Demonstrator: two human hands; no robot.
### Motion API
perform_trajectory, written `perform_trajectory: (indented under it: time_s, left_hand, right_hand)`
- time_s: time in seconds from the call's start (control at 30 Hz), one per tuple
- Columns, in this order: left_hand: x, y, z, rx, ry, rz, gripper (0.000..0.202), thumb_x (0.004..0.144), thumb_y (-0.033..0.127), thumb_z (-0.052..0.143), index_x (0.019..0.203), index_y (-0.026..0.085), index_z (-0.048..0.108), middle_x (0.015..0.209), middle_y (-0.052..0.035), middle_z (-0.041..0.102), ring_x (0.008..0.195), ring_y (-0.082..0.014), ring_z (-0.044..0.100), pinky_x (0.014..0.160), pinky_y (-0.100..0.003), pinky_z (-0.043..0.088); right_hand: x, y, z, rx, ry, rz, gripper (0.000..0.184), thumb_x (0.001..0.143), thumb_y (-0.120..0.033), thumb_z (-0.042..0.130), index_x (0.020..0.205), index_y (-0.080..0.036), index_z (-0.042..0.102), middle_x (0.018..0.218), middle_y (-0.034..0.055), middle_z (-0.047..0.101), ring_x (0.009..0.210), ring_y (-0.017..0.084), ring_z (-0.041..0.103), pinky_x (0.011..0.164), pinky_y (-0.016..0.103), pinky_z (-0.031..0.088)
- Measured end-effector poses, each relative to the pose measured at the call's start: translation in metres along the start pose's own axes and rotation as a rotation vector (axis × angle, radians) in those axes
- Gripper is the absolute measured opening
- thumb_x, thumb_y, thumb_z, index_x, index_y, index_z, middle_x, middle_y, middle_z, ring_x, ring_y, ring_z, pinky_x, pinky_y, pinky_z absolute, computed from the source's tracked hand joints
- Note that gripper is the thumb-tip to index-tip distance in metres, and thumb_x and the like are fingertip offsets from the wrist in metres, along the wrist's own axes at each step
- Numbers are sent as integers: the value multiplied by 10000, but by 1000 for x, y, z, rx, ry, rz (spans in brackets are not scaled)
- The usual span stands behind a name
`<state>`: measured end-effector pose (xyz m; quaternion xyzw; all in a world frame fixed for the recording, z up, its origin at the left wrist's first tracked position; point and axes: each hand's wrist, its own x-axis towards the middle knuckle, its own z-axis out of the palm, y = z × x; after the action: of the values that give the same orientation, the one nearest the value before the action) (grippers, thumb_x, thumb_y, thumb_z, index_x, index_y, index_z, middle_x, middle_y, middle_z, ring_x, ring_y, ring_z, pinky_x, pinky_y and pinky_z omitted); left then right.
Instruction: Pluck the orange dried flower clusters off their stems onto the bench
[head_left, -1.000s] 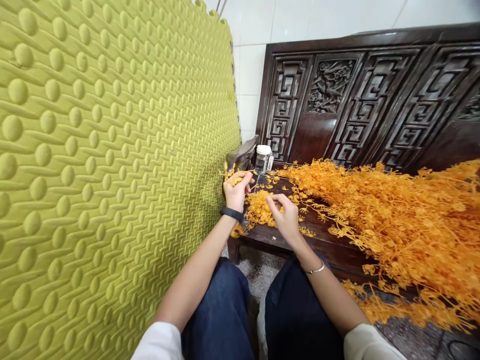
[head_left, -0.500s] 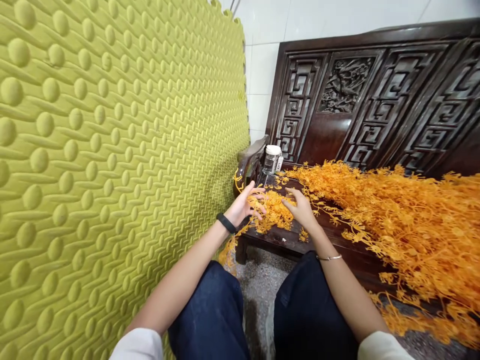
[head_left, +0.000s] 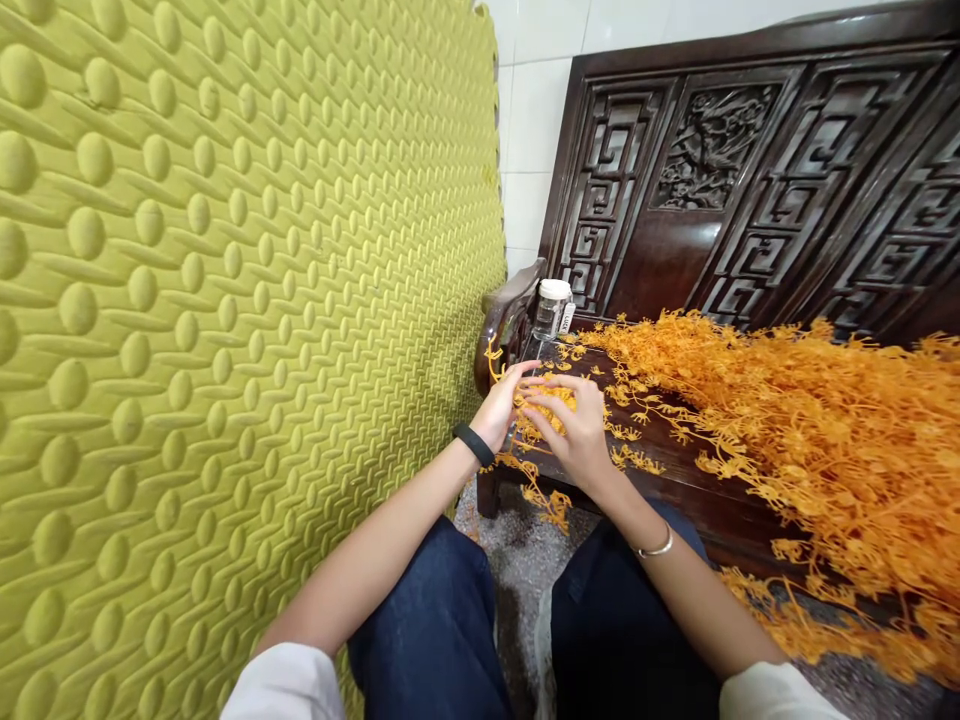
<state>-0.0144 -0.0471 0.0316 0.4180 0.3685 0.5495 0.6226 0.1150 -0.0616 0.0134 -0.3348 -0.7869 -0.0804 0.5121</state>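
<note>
My left hand (head_left: 501, 405) and my right hand (head_left: 570, 425) are cupped together around a small clump of orange plastic sprigs (head_left: 553, 396) at the left end of a dark wooden bench seat (head_left: 675, 475). Both hands have their fingers curled round the clump. Some sprigs dangle below my hands over the bench edge (head_left: 551, 503). A black band sits on my left wrist and a thin bracelet on my right.
A big heap of orange plastic sprigs (head_left: 817, 430) covers the bench to the right. A small clear jar with a white lid (head_left: 552, 308) stands by the armrest. A yellow-green foam mat (head_left: 225, 300) stands close on the left. Carved bench back (head_left: 750, 170) behind.
My hands were apart over the small pile half a second ago; now they have closed together around the clump and drawn it toward the bench edge.
</note>
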Motion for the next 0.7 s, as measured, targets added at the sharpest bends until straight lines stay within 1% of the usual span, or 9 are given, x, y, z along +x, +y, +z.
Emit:
perform_trajectory:
  time_s: [0.07,0.13,0.27,0.33,0.43,0.5,0.57,0.63,0.7]
  left_hand:
    - [-1,1,-2,62,-71,53,326,826,436,503,852,151,659,894,-45,654,829,-133,568,742,-252,407]
    - [-2,2,-4,131,-127,65,317,741,447,615,743,131,646,816,-37,641,796,-132,556,761,-271,395]
    - [-4,4,-8,260,-181,88,308,596,366,755,709,133,588,649,27,580,632,-87,521,692,-256,378]
    - [-5,5,-9,331,-200,106,297,606,359,746,720,137,585,598,45,556,573,-74,495,638,-240,361]
    - [-8,7,-8,488,-289,101,273,682,395,676,681,129,616,521,47,510,494,-65,433,543,-226,312]
    - [-9,7,-5,558,-312,79,303,726,409,625,613,128,615,469,45,469,452,-64,395,495,-226,282]
    - [-10,5,-2,556,-287,53,325,748,405,593,563,138,592,433,45,445,417,-67,383,465,-228,279]
    - [-11,4,-1,523,-229,33,344,756,396,577,519,147,558,405,43,433,380,-68,374,438,-228,278]
    - [-12,4,-6,496,-162,19,368,760,395,567,486,151,535,388,38,434,349,-65,359,411,-227,264]
  right_hand:
    - [2,8,-2,131,1,110,111,844,-289,557,816,-211,630,1007,81,556,1005,230,519,847,403,402]
    - [4,15,-3,289,-8,208,137,861,-294,523,793,-202,597,1001,77,559,1007,216,526,849,382,416]
    - [3,24,-3,469,-33,347,151,887,-319,461,812,-200,516,921,65,591,915,185,566,797,324,443]
    - [1,24,-3,448,-57,397,147,891,-326,441,822,-205,487,826,41,592,801,168,577,741,299,445]
    - [2,20,-6,315,-68,422,121,885,-298,425,805,-213,457,724,14,562,662,149,548,638,266,422]
    - [4,17,-8,237,-60,409,100,877,-261,409,794,-216,443,711,13,555,634,147,538,619,262,413]
    - [8,21,-8,184,-54,391,98,867,-238,401,779,-217,437,714,20,559,639,152,543,638,272,420]
    - [10,37,-10,141,-32,417,109,869,-246,391,781,-213,447,726,36,571,656,166,552,668,296,429]
    - [9,65,-14,91,47,526,145,880,-295,382,804,-204,466,725,55,578,655,183,554,673,330,435]
